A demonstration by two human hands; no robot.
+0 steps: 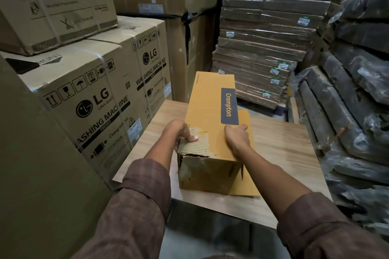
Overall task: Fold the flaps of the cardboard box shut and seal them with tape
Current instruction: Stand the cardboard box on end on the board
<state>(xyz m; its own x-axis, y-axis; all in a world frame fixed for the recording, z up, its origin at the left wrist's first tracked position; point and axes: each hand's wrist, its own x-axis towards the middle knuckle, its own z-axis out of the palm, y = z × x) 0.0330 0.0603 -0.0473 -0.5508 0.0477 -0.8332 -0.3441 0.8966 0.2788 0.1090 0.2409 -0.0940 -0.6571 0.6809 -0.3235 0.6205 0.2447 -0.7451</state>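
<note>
A long yellow-brown cardboard box (208, 111) with a dark "Crompton" label lies on a wooden table (280, 145), its near end facing me. The near top corner is torn, showing bare corrugated board. My left hand (179, 132) grips the box's left top edge at that torn patch, thumb on top. My right hand (237, 136) presses flat on the top panel near the label. One flap (245, 183) sticks out loose along the box's lower right side. No tape is in view.
Large LG washing machine cartons (101, 99) are stacked tight at the left. A pallet of flat wrapped cardboard (263, 38) stands behind the table. Dark plastic-wrapped bundles (357, 94) pile up at the right. Bare table shows to the right of the box.
</note>
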